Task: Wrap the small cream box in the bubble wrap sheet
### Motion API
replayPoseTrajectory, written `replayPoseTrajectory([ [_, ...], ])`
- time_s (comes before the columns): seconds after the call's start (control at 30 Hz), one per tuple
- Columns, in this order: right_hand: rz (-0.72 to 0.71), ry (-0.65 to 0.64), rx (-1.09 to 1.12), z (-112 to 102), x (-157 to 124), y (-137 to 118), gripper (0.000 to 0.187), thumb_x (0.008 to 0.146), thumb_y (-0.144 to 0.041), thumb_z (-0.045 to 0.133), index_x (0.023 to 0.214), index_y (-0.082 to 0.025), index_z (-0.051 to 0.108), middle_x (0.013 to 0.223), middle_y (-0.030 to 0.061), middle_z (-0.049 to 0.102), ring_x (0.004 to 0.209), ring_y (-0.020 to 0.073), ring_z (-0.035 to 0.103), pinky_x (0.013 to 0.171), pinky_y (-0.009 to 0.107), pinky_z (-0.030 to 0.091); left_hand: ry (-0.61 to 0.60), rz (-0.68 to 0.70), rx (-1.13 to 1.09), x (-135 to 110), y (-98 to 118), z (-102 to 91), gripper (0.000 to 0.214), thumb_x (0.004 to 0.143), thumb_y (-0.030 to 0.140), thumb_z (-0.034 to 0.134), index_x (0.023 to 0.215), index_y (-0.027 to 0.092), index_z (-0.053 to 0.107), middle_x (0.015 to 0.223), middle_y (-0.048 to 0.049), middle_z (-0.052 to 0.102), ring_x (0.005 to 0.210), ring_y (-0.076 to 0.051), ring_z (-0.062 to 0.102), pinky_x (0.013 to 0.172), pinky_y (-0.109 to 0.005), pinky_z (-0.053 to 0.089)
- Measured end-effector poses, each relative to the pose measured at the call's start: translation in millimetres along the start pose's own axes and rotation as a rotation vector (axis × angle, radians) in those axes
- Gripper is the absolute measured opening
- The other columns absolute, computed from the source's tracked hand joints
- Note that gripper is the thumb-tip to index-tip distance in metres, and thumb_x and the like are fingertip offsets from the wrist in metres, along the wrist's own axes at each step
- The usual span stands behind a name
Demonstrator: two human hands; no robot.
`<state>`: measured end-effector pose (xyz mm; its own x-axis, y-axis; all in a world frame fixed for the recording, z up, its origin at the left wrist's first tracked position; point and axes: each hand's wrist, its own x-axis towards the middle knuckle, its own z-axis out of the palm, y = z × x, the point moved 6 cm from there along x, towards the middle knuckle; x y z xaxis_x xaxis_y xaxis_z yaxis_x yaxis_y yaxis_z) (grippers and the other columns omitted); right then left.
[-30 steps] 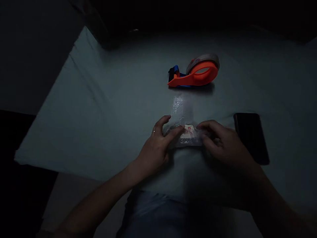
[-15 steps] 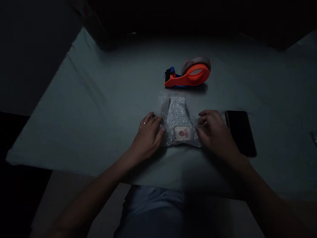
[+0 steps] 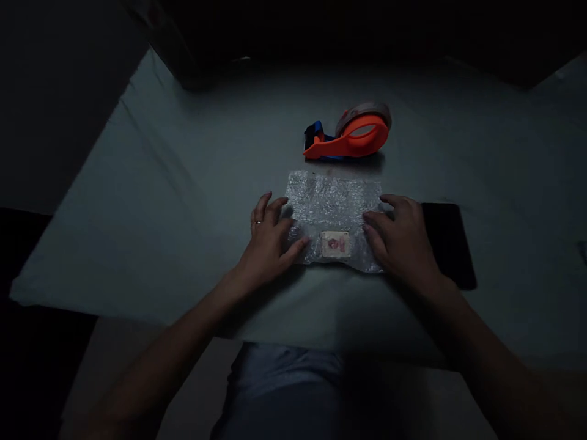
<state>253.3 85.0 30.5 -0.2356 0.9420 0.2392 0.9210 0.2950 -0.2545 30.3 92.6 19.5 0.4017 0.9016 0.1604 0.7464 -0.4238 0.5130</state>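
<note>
A sheet of bubble wrap (image 3: 334, 198) lies spread on the cloth-covered table. Near its front edge a small pale rectangular item with a reddish print, like a card or small box (image 3: 335, 244), shows at the wrap; I cannot tell if a layer covers it. My left hand (image 3: 270, 235), with a ring on one finger, rests at the wrap's left edge, fingers spread and thumb on the plastic. On the opposite edge lies my right hand (image 3: 401, 238), its fingers apart and fingertips touching the wrap. Neither hand grasps anything.
Behind the wrap stands an orange and blue tape dispenser (image 3: 348, 137) with a roll of tape. A dark phone (image 3: 448, 244) lies just right of my right hand. The pale tablecloth (image 3: 183, 244) reaches a front edge near my lap. The room is dim.
The bubble wrap's upper part, folded inward before, now lies opened out wider and flat. Both hands have shifted slightly outward and away from me, with the left fingers more spread.
</note>
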Motion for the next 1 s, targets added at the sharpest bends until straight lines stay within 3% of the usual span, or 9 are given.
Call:
replayPoseTrajectory([
  [0.17,-0.257,-0.039,0.244,-19.8,-22.8,-22.3,0.018,0.09,-0.022,0.051,0.076,-0.018,0.062,0.122,0.0136,0.06,0.13,0.0328,0.044,0.104,0.055,0.042,-0.181,0.238,-0.335,-10.5,23.5,-8.8,0.015,0.08,0.009,0.049,0.092,0.018,0.052,0.115,-0.0082,0.065,0.122,-0.021,0.054,0.115,-0.051,0.028],
  [0.27,-0.222,-0.099,0.311,-24.3,-45.3,-18.5,0.014,0.091,-0.023,0.048,0.092,-0.02,0.062,0.119,0.0112,0.063,0.128,0.0295,0.048,0.106,0.056,0.04,-0.263,0.363,-0.459,-27.6,35.6,-15.0,0.015,0.079,0.009,0.046,0.089,0.017,0.052,0.106,-0.0097,0.066,0.111,-0.02,0.059,0.105,-0.043,0.043],
  [0.37,-0.135,-0.143,0.323,-21.8,-66.6,-9.3,0.025,0.094,-0.026,0.042,0.114,-0.021,0.056,0.115,0.0096,0.065,0.115,0.0237,0.058,0.109,0.056,0.037,-0.316,0.435,-0.427,-46.9,39.0,-13.8,0.012,0.08,0.02,0.05,0.09,0.014,0.055,0.107,-0.0143,0.064,0.111,-0.026,0.058,0.097,-0.045,0.048],
  [0.53,-0.153,-0.218,0.348,-12.3,-85.4,-6.9,0.025,0.094,-0.026,0.04,0.109,-0.022,0.061,0.102,0.0058,0.069,0.116,0.0229,0.057,0.111,0.056,0.033,-0.282,0.384,-0.21,-59.1,41.5,-4.0,0.014,0.091,0.02,0.047,0.084,0.013,0.058,0.093,-0.01,0.066,0.093,-0.021,0.062,0.083,-0.039,0.054],
  [0.6,-0.169,-0.256,0.364,-9.2,-87.5,-8.6,0.025,0.094,-0.026,0.04,0.099,-0.023,0.064,0.099,0.0052,0.069,0.119,0.0244,0.055,0.112,0.059,0.029,-0.271,0.365,-0.125,-56.8,48.7,0.9,0.015,0.09,0.012,0.046,0.095,0.011,0.06,0.095,-0.0102,0.067,0.092,-0.02,0.061,0.082,-0.036,0.054],
  [0.67,-0.184,-0.309,0.352,-6.5,-88.9,-11.3,0.025,0.093,-0.025,0.042,0.085,-0.024,0.066,0.102,0.0051,0.068,0.121,0.0254,0.054,0.113,0.06,0.025,-0.32,0.396,-0.088,-54.9,60.7,8.8,0.032,0.087,0.008,0.046,0.117,0.009,0.055,0.117,-0.0147,0.062,0.113,-0.024,0.055,0.095,-0.04,0.05],
  [0.77,-0.176,-0.373,0.3,-5.0,-89.3,-14.4,0.024,0.09,-0.024,0.049,0.073,-0.022,0.065,0.107,0.0055,0.067,0.12,0.0268,0.055,0.112,0.061,0.025,-0.476,0.476,-0.105,-57.2,79.9,26.5,0.056,0.083,0.013,0.051,0.139,0.01,0.04,0.148,-0.0155,0.039,0.142,-0.029,0.028,0.115,-0.045,0.032],
  [0.9,-0.154,-0.328,0.267,-11.5,-78.9,-19.9,0.015,0.09,-0.021,0.05,0.084,-0.021,0.063,0.096,0.0045,0.069,0.108,0.0241,0.062,0.109,0.061,0.029,-0.6,0.502,-0.105,-66.2,94.3,48.8,0.07,0.082,0.03,0.057,0.144,0.011,0.033,0.156,-0.0162,0.026,0.147,-0.032,0.017,0.119,-0.047,0.02],
  [1.0,-0.102,-0.143,0.243,-20.4,-58.2,-26.3,0.018,0.09,-0.017,0.048,0.104,-0.021,0.06,0.1,0.006,0.069,0.1,0.021,0.064,0.108,0.055,0.037,-0.621,0.516,-0.039,-72.2,98.1,58.1,0.07,0.085,0.039,0.057,0.145,0.014,0.033,0.158,-0.0167,0.02,0.147,-0.033,0.013,0.119,-0.051,0.015],
])
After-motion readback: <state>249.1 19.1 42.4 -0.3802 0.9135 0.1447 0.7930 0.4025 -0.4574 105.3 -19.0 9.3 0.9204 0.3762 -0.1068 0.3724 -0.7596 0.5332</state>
